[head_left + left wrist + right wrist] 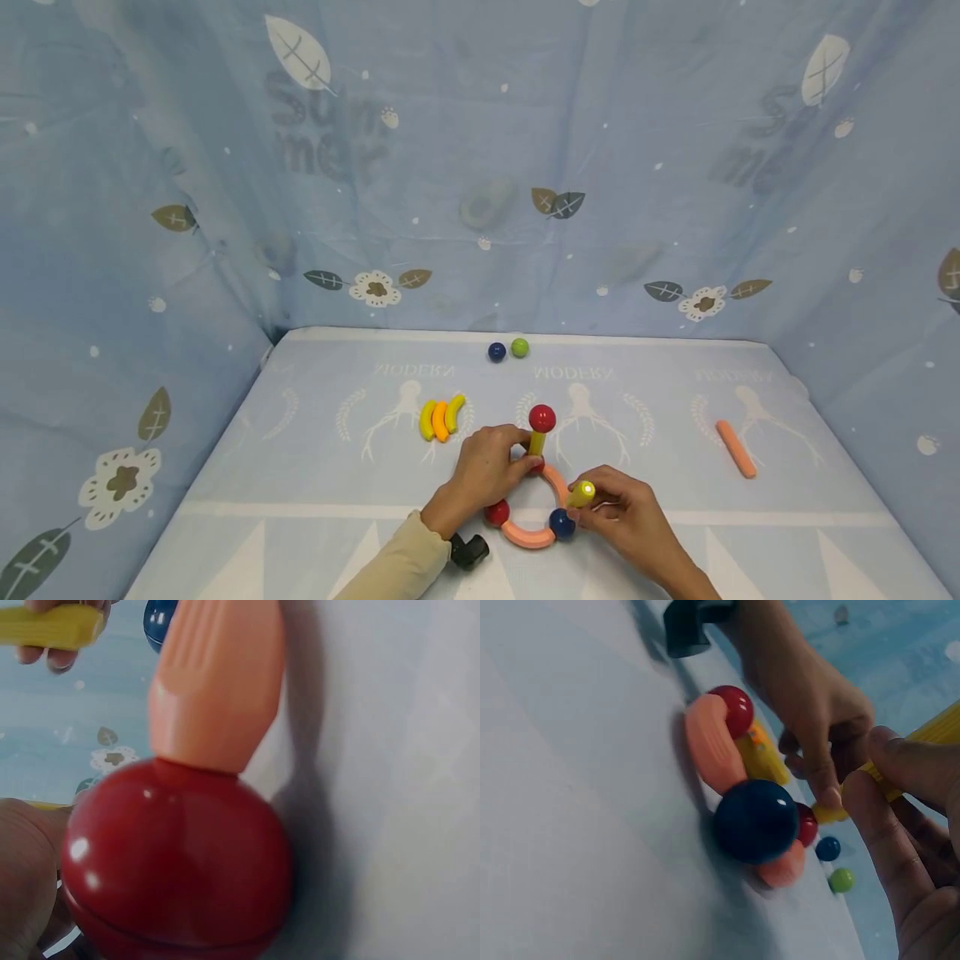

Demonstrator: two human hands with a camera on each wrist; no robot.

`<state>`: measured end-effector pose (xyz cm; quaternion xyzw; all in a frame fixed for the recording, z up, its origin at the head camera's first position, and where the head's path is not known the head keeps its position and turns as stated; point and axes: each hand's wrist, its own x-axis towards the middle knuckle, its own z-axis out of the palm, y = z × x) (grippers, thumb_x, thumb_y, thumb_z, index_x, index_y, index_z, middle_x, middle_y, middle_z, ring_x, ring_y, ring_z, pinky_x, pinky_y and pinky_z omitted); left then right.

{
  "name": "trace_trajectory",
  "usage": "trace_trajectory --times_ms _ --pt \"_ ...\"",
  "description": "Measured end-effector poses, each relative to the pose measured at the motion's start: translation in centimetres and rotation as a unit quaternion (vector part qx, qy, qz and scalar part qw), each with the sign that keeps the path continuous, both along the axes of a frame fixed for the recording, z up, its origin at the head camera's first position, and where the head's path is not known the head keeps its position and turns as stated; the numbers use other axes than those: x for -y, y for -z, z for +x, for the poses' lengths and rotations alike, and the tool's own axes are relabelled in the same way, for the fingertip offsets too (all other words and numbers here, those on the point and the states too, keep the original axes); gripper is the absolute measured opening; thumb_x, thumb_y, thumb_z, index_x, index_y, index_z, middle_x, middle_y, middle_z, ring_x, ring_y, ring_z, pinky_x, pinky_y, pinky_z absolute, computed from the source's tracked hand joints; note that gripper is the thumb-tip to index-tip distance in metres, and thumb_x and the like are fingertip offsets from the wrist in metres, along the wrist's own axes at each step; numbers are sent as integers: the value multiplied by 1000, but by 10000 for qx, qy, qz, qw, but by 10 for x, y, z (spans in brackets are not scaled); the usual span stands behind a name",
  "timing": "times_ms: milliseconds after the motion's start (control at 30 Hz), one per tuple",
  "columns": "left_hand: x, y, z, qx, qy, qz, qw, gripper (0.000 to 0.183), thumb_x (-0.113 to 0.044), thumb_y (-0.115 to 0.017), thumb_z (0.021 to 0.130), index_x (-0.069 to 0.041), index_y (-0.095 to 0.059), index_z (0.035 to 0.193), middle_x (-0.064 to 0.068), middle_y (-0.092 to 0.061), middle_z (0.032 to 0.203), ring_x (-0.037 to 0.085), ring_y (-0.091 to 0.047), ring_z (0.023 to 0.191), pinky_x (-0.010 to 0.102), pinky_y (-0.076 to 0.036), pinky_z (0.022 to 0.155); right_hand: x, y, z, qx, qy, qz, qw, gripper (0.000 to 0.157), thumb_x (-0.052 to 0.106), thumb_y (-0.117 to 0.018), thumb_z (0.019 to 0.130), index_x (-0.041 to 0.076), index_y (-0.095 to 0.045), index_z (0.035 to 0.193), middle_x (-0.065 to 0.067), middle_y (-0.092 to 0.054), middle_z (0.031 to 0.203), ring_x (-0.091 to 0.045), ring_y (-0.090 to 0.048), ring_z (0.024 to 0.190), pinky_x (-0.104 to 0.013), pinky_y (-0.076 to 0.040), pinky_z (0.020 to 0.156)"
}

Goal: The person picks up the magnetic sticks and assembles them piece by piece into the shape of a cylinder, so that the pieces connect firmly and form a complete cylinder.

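Coral curved rods [528, 536] and balls form a ring on the table, with a blue ball [562, 523] at its right and a red ball [497, 512] at its left. At the ring's far side a yellow rod [537, 443] stands upright between a lower red ball and a top red ball [542, 418]. My left hand [487, 467] pinches this rod low down. My right hand [626, 510] pinches another yellow rod [930, 733] between thumb and fingers, beside and above the blue ball. In the right wrist view that rod is apart from the blue ball [756, 821].
Yellow and orange curved pieces [440, 419] lie together left of the ring. A second blue ball [497, 352] and a green ball [520, 347] sit near the table's back edge. One coral rod [736, 449] lies at the right. Patterned blue cloth [480, 167] surrounds the table.
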<state>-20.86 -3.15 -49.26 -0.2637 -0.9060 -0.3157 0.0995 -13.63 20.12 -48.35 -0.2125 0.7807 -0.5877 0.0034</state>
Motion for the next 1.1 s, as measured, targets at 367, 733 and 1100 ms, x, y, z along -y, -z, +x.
trace_trajectory --times_ms 367,733,1100 --pt "0 0 -5 -134 -3 74 9999 24 -33 -79 84 -17 -76 102 -9 -70 90 1 -53 65 20 -42 57 16 -12 -1 -1021 -348 302 9937 27 -6 -81 74 8 -69 93 -2 -65 86 -15 -63 64 -29 -53 51" --pt "-2 -1 -8 100 8 87 9999 23 -33 -78 85 -17 -76 101 -11 -69 88 -1 -44 57 17 -37 52 -16 -4 -42 -783 -1134 245 9902 29 1 -74 85 7 -69 113 -4 -68 97 -14 -61 69 -27 -47 51" --pt "-5 -1 -4 370 -44 180 9991 23 -34 -78 85 -18 -77 101 -12 -69 87 -3 -46 58 18 -39 53 19 -6 -179 -816 549 2294 9684 35 24 -68 95 7 -64 124 -6 -66 107 -18 -62 79 -34 -52 68"
